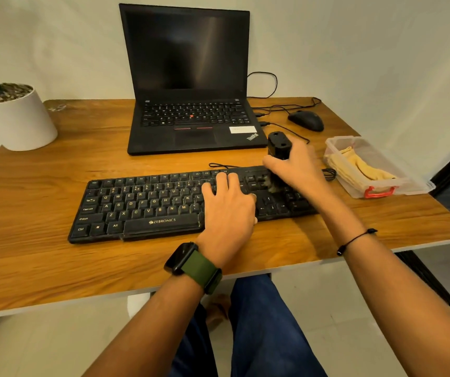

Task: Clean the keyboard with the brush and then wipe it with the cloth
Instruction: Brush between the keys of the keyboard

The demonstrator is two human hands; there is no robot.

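Fingers (219,183) of the left hand (227,206) lie straight and flat on the black keyboard (147,205), pressing its right-of-centre keys. Right hand (294,167) is curled round a stubby black brush (279,146), whose blurred bristles touch the keys between the main block and the number pad. That keyboard is long and low, with matte, dusty-looking keys, and lies slightly askew on the table (55,268), its front edge well back from the table's near edge, leaving a broad strip of bare wood-grain surface in front and to its left. Just right of it, near the table's right edge, stands a clear plastic box (408,180) with a red latch, holding a crumpled yellow cloth (359,165). Behind the keyboard an open black laptop (188,77) sits close, with a rounded black mouse (306,119) and thin cables to its right. At the far left corner a smooth white plant pot (19,123) overhangs the table's edge.
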